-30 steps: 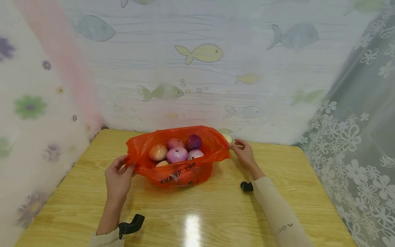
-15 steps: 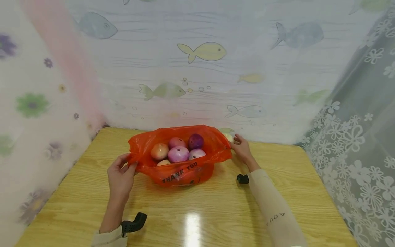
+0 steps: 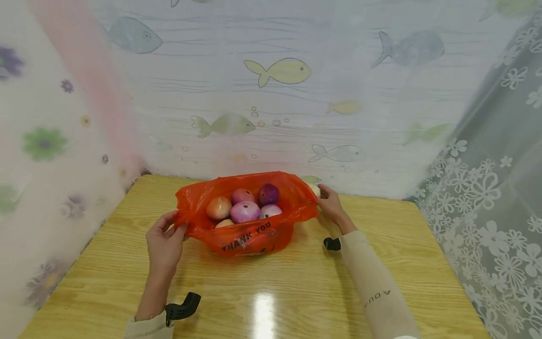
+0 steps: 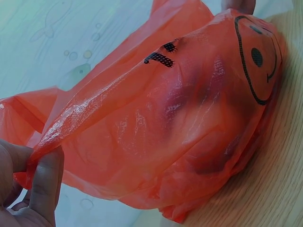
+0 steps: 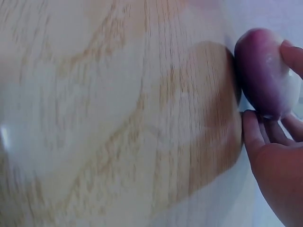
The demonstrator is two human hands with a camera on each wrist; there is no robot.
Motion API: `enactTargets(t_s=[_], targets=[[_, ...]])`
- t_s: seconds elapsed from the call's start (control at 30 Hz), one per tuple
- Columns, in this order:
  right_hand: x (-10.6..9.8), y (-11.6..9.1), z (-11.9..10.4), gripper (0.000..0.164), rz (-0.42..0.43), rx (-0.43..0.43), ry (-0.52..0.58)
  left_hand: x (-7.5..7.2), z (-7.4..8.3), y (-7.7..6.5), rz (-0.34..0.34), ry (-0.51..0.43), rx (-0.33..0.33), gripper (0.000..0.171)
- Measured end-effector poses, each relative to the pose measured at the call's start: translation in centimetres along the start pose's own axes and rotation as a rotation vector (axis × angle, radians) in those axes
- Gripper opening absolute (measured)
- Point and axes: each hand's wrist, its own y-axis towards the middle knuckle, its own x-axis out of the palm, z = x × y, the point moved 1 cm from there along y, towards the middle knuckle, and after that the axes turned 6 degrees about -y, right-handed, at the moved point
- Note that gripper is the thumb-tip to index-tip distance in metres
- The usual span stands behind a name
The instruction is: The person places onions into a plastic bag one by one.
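A red plastic bag (image 3: 250,238) printed "THANK YOU" and a smiley face stands open-mouthed on the table. Inside sit several round, fruit-like things, among them a purple one (image 3: 268,194), an orange one (image 3: 219,208) and a pinkish-violet one (image 3: 245,212). My left hand (image 3: 164,245) pinches the bag's left rim between thumb and fingers; the left wrist view shows this pinch (image 4: 35,177) close. Behind the bag's right edge, my right hand (image 3: 332,205) holds a purple-and-white oval, fruit-like thing (image 5: 262,71), thumb on one side and fingers beneath. Only its pale side shows in the head view.
The pale wooden table (image 3: 237,294) backs onto a fish-printed curtain (image 3: 275,117). A lace-trimmed curtain (image 3: 478,212) hangs at the right, and a flowered one (image 3: 55,188) at the left.
My right hand has moved slightly back and left, and its fingers have closed in on the oval thing behind the bag. My left hand keeps its pinch on the rim.
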Motion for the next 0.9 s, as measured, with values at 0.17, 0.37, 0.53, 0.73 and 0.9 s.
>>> enactTargets(t_s=[0.17,0.37,0.53,0.73,0.9], targets=[[0.1,-0.4,0.4,0.064,0.036,-0.004,0.024,0.0,-0.1,-0.1,0.002,-0.007,-0.003,0.028],[0.1,-1.2,0.7,0.066,0.062,0.002,0.034,0.1,-0.1,-0.2,0.001,-0.016,-0.008,0.026],[-0.1,-1.5,0.8,0.069,0.068,0.008,0.054,0.0,0.1,-0.2,-0.005,-0.008,-0.023,0.028],[-0.1,-2.0,0.4,0.068,0.076,-0.001,0.097,-0.1,0.2,0.0,-0.006,-0.006,-0.02,0.03],[-0.1,-2.4,0.3,0.067,0.107,0.007,0.093,0.0,0.3,0.1,-0.006,0.0,-0.01,0.031]])
